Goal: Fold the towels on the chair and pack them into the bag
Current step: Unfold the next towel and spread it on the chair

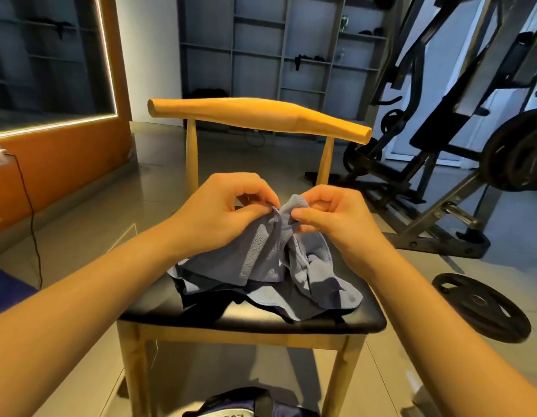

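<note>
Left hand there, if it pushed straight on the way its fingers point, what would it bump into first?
Probably the right hand: the left hand points across at it, with only the pinched fold of towel between them. Depth is hard to judge.

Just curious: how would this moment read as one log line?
stage: unfolded | left hand: pinches towel | right hand: pinches towel | towel: crumpled, partly on chair | bag: on floor

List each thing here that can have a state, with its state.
Grey-blue terry towel: unfolded, bunched, top edge lifted.
Dark navy towel: crumpled underneath, on the seat.
Left hand: pinches the grey-blue towel.
Right hand: pinches it too.
Wooden chair with black seat: upright.
Dark bag on floor: cropped, cannot tell.
</note>
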The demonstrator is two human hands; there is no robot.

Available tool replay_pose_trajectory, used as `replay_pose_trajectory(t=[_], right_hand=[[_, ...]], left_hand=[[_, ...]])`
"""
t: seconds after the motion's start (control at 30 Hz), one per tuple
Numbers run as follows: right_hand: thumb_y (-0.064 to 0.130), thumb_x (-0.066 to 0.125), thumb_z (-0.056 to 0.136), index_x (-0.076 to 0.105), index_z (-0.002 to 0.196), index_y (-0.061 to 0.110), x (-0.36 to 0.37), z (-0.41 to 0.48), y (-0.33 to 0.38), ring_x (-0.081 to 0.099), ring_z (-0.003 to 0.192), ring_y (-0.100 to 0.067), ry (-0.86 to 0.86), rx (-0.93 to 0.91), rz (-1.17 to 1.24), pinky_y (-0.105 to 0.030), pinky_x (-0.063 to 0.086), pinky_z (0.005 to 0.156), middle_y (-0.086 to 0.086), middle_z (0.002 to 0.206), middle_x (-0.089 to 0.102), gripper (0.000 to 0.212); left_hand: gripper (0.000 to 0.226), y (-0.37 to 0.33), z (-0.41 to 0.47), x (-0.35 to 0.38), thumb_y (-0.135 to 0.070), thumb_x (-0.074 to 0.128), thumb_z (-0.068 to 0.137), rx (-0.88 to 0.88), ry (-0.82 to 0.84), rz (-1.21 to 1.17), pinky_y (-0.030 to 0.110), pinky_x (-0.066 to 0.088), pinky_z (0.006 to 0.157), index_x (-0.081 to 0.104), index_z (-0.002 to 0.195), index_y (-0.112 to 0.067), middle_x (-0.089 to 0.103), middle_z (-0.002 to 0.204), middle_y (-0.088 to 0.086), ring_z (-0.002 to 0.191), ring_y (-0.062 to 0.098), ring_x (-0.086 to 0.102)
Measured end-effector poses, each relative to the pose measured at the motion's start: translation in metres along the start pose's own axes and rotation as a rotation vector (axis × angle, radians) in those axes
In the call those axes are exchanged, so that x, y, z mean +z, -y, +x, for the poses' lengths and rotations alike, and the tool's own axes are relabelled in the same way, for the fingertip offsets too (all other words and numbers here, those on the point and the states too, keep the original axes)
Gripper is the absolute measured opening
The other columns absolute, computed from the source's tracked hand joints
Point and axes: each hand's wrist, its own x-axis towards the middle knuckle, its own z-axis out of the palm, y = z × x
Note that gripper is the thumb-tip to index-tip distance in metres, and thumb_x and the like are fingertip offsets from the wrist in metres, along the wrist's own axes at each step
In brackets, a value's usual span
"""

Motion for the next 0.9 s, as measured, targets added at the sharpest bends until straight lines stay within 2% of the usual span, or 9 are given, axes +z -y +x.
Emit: replay_pose_trajectory(t=[0.1,0.2,0.37,0.53,0.67,0.77,0.9], right_hand=[[-0.003,0.063,0.095,0.073,0.1,-0.001,0.002,-0.003,0.0,0.074,0.084,-0.026,0.064,0.055,0.022,-0.032,0.061,0.073,-0.022,0.093,0.076,0.012],[0.002,0.06,0.099,0.074,0.105,0.0,0.004,-0.006,-0.001,0.073,0.086,-0.031,0.118,0.063,-0.023,-0.039,0.063,0.078,-0.022,0.095,0.076,0.016],[0.004,0.064,0.097,0.075,0.1,0.002,0.008,-0.011,0.004,0.074,0.084,-0.028,0.109,-0.004,-0.072,-0.04,0.063,0.077,-0.015,0.089,0.078,0.012],[0.003,0.063,0.096,0.077,0.103,0.001,0.007,-0.014,0.007,0.075,0.088,-0.027,0.106,-0.009,-0.076,-0.03,0.061,0.074,-0.013,0.09,0.078,0.015],[0.005,0.067,0.094,0.077,0.105,0.007,0.003,-0.015,0.005,0.075,0.092,-0.029,0.128,-0.003,-0.13,-0.04,0.063,0.08,-0.01,0.093,0.079,0.015],[-0.002,0.065,0.093,0.077,0.097,0.006,0.0,-0.015,0.002,0.073,0.083,-0.027,0.067,0.002,-0.16,-0.037,0.06,0.075,-0.015,0.088,0.077,0.015],[-0.007,0.053,0.091,0.069,0.084,0.004,-0.022,-0.01,0.002,0.067,0.077,-0.022,-0.107,0.106,-0.044,-0.028,0.059,0.067,-0.017,0.085,0.069,0.021]], left_hand=[[0.014,0.002,-0.001,0.003,-0.007,0.069,0.095,0.019,0.02,0.001,0.027,0.055,0.081,0.078,0.101,-0.016,0.071,0.094,-0.009,0.092,0.012,0.067],[0.01,0.0,0.0,0.006,-0.012,0.072,0.094,0.021,0.01,-0.016,0.029,0.056,0.078,0.078,0.1,-0.016,0.072,0.092,-0.008,0.089,0.012,0.068],[0.008,-0.003,0.0,0.011,-0.022,0.075,0.09,0.004,0.006,-0.035,0.028,0.055,0.07,0.077,0.094,-0.014,0.072,0.084,-0.006,0.081,0.012,0.067],[0.013,-0.003,0.0,0.015,-0.027,0.078,0.089,-0.037,-0.021,-0.026,0.028,0.054,0.065,0.073,0.087,-0.016,0.069,0.077,-0.007,0.074,0.013,0.065],[0.014,-0.003,-0.001,0.02,-0.03,0.079,0.088,-0.07,-0.049,-0.004,0.02,0.052,0.062,0.073,0.085,-0.017,0.068,0.075,-0.009,0.072,0.01,0.064],[0.008,-0.002,0.0,0.023,-0.021,0.08,0.087,-0.143,0.019,-0.07,0.019,0.055,0.068,0.074,0.091,-0.017,0.071,0.079,-0.007,0.075,0.009,0.067],[0.007,0.01,-0.005,0.026,-0.021,0.081,0.085,-0.264,0.259,-0.123,0.023,0.054,0.067,0.076,0.09,-0.019,0.072,0.077,-0.003,0.071,0.012,0.065]])
